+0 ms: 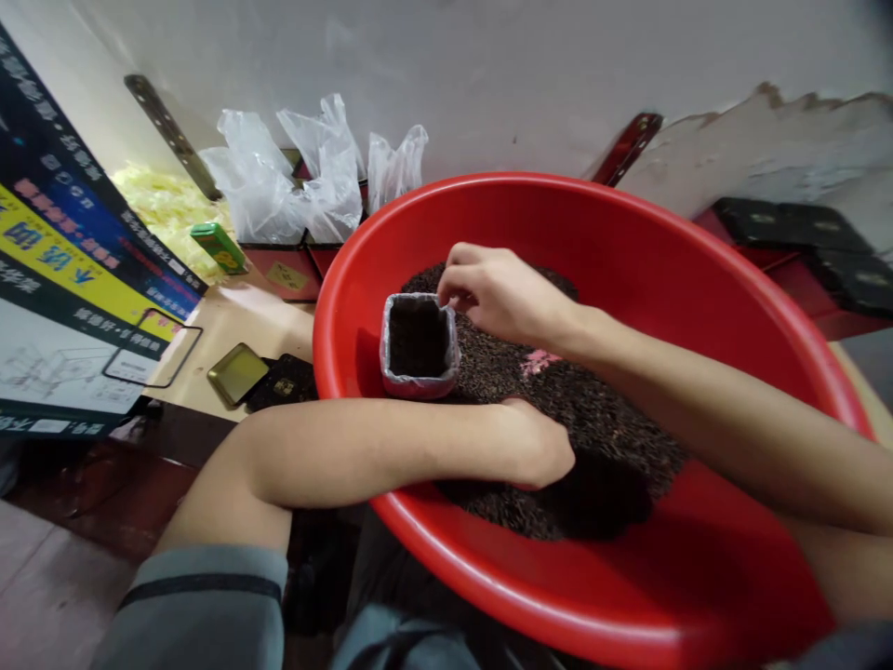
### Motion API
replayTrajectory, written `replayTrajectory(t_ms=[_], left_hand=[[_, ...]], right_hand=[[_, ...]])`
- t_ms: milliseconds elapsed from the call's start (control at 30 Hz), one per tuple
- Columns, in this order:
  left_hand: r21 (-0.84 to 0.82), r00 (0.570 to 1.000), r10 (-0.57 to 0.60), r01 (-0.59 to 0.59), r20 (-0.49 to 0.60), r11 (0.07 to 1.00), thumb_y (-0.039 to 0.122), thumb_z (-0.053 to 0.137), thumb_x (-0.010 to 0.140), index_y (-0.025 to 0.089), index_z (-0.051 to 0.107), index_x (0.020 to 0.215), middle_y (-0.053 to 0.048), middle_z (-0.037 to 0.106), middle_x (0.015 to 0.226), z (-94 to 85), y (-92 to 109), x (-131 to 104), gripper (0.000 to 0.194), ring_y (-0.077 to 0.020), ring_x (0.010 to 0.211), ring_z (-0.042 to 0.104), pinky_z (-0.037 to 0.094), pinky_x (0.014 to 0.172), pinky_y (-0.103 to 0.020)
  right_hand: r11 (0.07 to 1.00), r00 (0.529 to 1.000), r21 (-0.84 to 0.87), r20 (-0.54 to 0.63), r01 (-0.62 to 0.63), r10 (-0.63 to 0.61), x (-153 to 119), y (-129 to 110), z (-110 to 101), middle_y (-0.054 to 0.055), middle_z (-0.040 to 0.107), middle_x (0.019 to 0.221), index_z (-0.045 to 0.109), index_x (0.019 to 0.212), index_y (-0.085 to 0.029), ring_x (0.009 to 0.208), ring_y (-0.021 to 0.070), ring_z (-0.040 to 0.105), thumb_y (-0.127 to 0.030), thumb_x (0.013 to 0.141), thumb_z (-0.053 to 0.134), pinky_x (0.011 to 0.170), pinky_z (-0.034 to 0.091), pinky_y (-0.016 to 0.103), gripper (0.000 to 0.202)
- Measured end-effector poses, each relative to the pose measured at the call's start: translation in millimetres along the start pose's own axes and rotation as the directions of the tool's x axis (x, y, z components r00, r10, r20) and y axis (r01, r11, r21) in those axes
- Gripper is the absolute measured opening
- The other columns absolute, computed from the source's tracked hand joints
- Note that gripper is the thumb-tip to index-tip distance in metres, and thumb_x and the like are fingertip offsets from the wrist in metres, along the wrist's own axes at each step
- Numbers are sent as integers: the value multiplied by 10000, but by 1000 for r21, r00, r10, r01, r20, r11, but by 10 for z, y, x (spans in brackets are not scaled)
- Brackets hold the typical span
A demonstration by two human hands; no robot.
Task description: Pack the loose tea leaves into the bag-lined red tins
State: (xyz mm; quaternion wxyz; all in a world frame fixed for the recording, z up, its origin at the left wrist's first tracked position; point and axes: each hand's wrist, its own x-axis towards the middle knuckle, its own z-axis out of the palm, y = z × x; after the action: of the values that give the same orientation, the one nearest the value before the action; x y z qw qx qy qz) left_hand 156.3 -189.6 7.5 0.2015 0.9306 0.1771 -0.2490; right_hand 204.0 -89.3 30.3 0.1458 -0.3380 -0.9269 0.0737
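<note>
A small square container lined with a clear plastic bag (420,381) stands inside the big red tub (600,200), on its left side. Its inside looks dark, and I cannot tell how full it is. My right hand (499,288) is at the container's far right corner, with fingers curled and closed at the bag's rim. Dark, dry, tea-like leaves (502,363) are heaped in the tub. My left hand (534,447) reaches into the near part of the heap, bent at the wrist; its fingers are hidden. A pink scrap (539,363) lies on the leaves.
Left of the tub, a board holds an open tin lid (238,374), a black lid (284,381) and a green packet (218,247). Behind stand red boxes with plastic bags (321,191) sticking up. A printed carton (62,270) rises at left; black-topped boxes (795,228) sit at right.
</note>
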Motion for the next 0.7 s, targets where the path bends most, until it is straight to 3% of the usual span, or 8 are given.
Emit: replayTrajectory(t_ms=[100, 200, 267, 333, 367, 400, 467, 700], left_hand=[[74, 997, 13, -18, 77, 997, 127, 540, 985, 106, 738, 1243, -183, 737, 1286, -137, 34, -147, 326, -307, 1110, 726, 601, 861, -428], [79, 995, 1, -9, 102, 997, 143, 532, 1004, 109, 733, 1244, -176, 716, 1336, -189, 60, -209, 315, -314, 1176, 701, 574, 938, -454], [90, 992, -4, -7, 123, 996, 153, 546, 1002, 104, 728, 1248, -184, 713, 1337, -195, 73, -216, 310, -317, 1184, 698, 564, 961, -463], [93, 993, -9, -2, 118, 996, 147, 586, 977, 102, 728, 1244, -190, 720, 1319, -190, 78, -211, 306, -317, 1165, 704, 568, 946, -453], [93, 994, -13, 3, 109, 996, 140, 607, 960, 102, 728, 1240, -191, 726, 1306, -185, 77, -205, 307, -317, 1152, 709, 571, 929, -445], [89, 995, -16, 8, 99, 996, 137, 625, 945, 102, 728, 1239, -190, 731, 1296, -179, 74, -197, 313, -316, 1143, 712, 575, 912, -435], [81, 996, -25, 18, 89, 997, 135, 657, 922, 108, 726, 1241, -186, 735, 1288, -162, 61, -175, 328, -318, 1142, 712, 578, 902, -424], [80, 993, -27, 18, 113, 997, 127, 592, 952, 78, 720, 1258, -191, 737, 1283, -74, 12, -74, 335, -342, 1159, 708, 577, 928, -469]], right_hand=[[976, 975, -29, -56, -218, 216, -297, 464, -2, 95, 706, 999, 762, 950, -141, 908, 205, 638, -85, 888, 521, 880, 481, 333, 255], [858, 866, -127, -16, -498, 500, -657, 893, 239, 155, 696, 1182, 741, 1182, -119, 1128, 294, 638, -216, 952, 550, 1036, 461, 408, 313], [680, 689, -145, -20, -719, 725, -862, 1062, 485, 252, 513, 1478, 571, 1458, -76, 1337, 388, 532, -376, 995, 553, 1104, 427, 470, 552], [437, 435, -107, 47, -893, 899, -992, 1116, 728, 316, 392, 1559, 399, 1578, -45, 1427, 440, 451, -470, 1057, 403, 1135, 386, 520, 673], [353, 346, -93, 88, -931, 934, -1023, 1106, 833, 339, 380, 1557, 378, 1579, -19, 1448, 455, 424, -479, 1073, 330, 1145, 366, 536, 685], [311, 300, -83, 124, -947, 946, -1033, 1079, 922, 354, 393, 1541, 402, 1552, 10, 1459, 460, 409, -472, 1082, 274, 1155, 348, 542, 684], [330, 315, -69, 167, -942, 934, -1003, 993, 1056, 366, 436, 1507, 487, 1464, 53, 1462, 449, 408, -446, 1085, 234, 1169, 333, 523, 676], [529, 512, 17, 274, -849, 814, -906, 764, 1256, 309, 659, 1329, 599, 1351, 66, 1226, 300, 668, -416, 1083, 125, 996, 511, 352, 727]])
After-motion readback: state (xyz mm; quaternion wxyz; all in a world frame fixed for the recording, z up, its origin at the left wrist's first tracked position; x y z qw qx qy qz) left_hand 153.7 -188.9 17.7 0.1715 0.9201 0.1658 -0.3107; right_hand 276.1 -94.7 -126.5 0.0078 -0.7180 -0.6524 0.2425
